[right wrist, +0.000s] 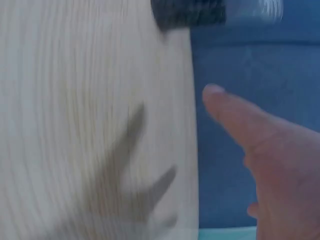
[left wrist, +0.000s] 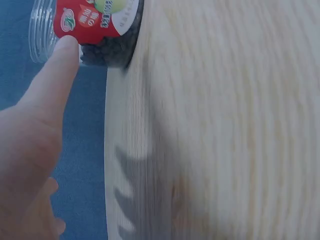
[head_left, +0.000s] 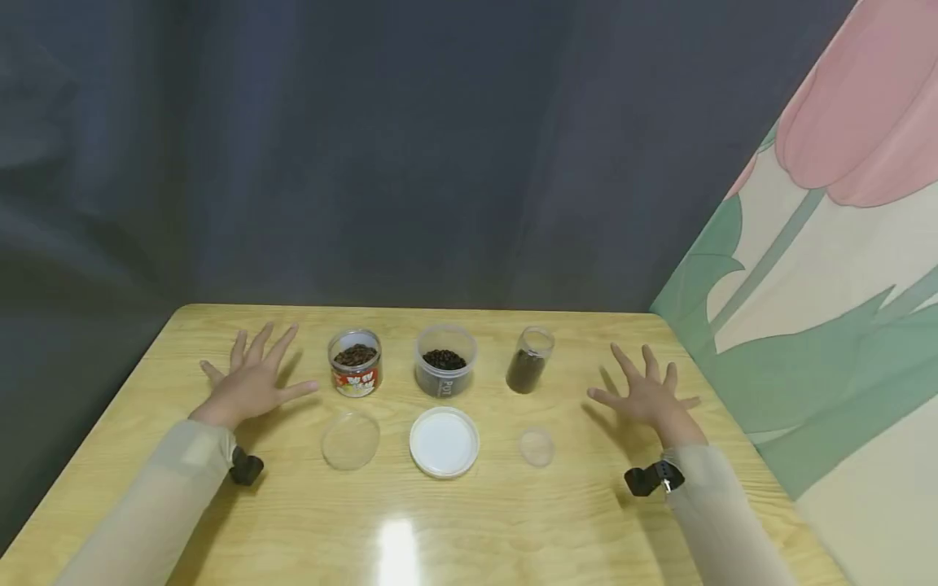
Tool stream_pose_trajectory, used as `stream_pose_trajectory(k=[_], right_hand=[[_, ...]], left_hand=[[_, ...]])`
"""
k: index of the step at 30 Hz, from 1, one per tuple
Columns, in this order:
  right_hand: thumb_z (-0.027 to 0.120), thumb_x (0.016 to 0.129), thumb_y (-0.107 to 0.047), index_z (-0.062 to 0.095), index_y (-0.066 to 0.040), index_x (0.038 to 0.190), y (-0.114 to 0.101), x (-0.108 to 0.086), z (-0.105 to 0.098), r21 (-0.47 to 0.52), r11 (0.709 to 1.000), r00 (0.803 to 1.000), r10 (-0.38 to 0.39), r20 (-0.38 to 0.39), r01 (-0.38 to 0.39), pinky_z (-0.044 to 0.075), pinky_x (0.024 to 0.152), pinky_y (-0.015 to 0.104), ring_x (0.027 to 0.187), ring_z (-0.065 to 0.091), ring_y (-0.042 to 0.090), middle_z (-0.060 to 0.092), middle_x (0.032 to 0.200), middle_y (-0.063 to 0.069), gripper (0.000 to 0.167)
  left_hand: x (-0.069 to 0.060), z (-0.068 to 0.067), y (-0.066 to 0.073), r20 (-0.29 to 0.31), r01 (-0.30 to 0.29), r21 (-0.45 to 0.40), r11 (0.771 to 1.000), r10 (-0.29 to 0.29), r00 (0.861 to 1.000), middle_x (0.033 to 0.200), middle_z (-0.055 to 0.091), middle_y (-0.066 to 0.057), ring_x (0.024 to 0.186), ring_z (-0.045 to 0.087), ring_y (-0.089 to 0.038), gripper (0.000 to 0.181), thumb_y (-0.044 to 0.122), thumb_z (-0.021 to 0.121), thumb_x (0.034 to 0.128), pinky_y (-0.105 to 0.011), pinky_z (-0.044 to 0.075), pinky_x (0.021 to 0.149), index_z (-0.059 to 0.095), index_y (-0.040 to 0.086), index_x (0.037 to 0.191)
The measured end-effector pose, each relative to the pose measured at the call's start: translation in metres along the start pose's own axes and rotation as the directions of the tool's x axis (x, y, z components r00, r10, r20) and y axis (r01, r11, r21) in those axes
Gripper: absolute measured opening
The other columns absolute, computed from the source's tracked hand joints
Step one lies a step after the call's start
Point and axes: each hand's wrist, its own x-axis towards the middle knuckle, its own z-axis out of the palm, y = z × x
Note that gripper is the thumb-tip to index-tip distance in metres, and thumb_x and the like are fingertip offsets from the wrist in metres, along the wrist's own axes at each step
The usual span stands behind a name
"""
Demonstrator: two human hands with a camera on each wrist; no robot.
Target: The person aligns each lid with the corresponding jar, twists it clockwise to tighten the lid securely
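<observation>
My left hand (head_left: 249, 389) hovers over the table's left side, fingers spread and holding nothing. Nearest to it stands a clear jar with a red label (head_left: 356, 370), part filled with brown bits; the same labelled jar (left wrist: 102, 22) shows in the left wrist view. In the middle is a clear tub (head_left: 444, 366) of dark beans or pellets. Right of that, a narrow clear jar (head_left: 528, 366) holds dark grains. My right hand (head_left: 648, 399) is spread and bare at the right, apart from the narrow jar (right wrist: 195, 12).
In front of the containers lie a clear round lid (head_left: 351, 440), a white lid (head_left: 444, 442) and a small clear lid (head_left: 537, 448). They rest on a wooden table (head_left: 293, 529). A dark curtain (head_left: 410, 163) hangs behind; a flowered cloth (head_left: 828, 342) is at the right.
</observation>
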Motion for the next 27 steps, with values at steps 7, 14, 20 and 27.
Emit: stream_pose_trajectory(k=[7,14,20,27], right_hand=[[0.058,0.095,-0.063,0.011,-0.011,0.162,-0.02,-0.027,0.004,0.078,0.997,0.999,0.013,-0.029,-0.011,0.0,0.082,0.098,0.137,-0.01,0.071,-0.009,0.16,0.036,0.097],[0.061,0.1,-0.043,0.032,0.011,0.15,-0.06,-0.053,0.013,0.098,0.993,0.997,-0.065,-0.048,0.069,0.039,0.092,0.082,0.125,0.029,0.073,0.023,0.146,0.047,0.079],[0.068,0.098,-0.031,0.052,0.012,0.137,-0.101,-0.068,0.023,0.111,0.971,0.974,-0.2,-0.109,0.212,0.049,0.097,0.066,0.12,0.052,0.056,0.049,0.134,0.037,0.06],[0.076,0.092,-0.018,0.061,0.004,0.132,-0.144,-0.065,0.049,0.175,0.92,0.931,-0.322,-0.17,0.35,0.052,0.099,0.057,0.119,0.059,0.043,0.057,0.132,0.025,0.047]], left_hand=[[0.002,0.006,0.014,-0.038,-0.055,-0.111,0.992,0.051,0.998,0.167,0.001,-0.024,0.147,-0.006,-0.059,0.107,0.068,0.065,0.0891,-0.093,-0.011,0.091,0.002,0.025,0.165],[0.004,0.012,0.022,-0.074,-0.145,-0.233,0.962,0.131,0.989,0.164,0.009,-0.028,0.146,0.005,-0.058,0.1,0.056,0.069,0.0923,-0.086,0.005,0.106,0.015,0.01,0.163],[0.006,0.011,0.032,-0.049,-0.152,-0.353,0.923,0.144,0.988,0.163,0.014,-0.03,0.147,0.014,-0.054,0.1,0.054,0.07,0.0926,-0.076,0.02,0.113,0.017,0.004,0.161],[0.009,0.014,0.036,-0.027,-0.157,-0.47,0.869,0.164,0.986,0.163,0.018,-0.028,0.146,0.021,-0.051,0.095,0.046,0.071,0.0946,-0.071,0.022,0.116,0.019,0.003,0.161]])
